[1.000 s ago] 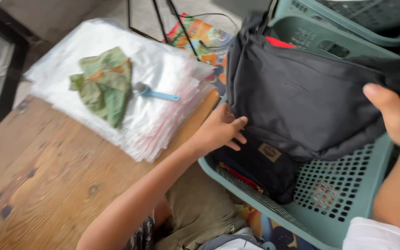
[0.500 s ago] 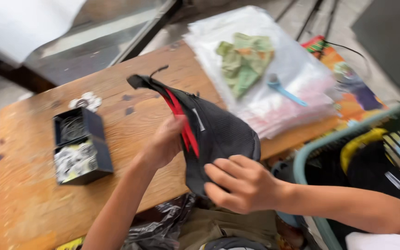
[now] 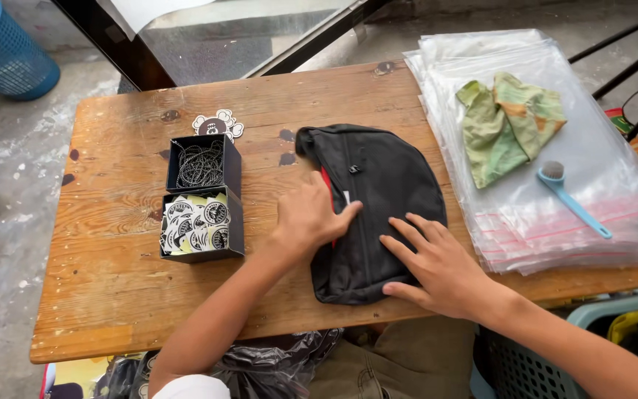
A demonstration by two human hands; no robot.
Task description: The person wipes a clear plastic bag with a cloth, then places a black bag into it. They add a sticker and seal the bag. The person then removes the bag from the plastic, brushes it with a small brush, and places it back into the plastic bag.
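Note:
A black zippered pouch bag with a thin red edge lies flat on the wooden table. My left hand rests flat on the bag's left side, fingers pointing right toward the zip. My right hand presses palm-down on the bag's lower right part, fingers spread. Neither hand grips anything.
A black two-part box holds small chains and round stickers, with a cutout sticker behind it. A stack of clear zip bags carries a green cloth and a blue brush. Teal basket at lower right; blue bin upper left.
The bag came out of the teal basket and across to the table. It was held up half a second ago; now it lies flat under both hands.

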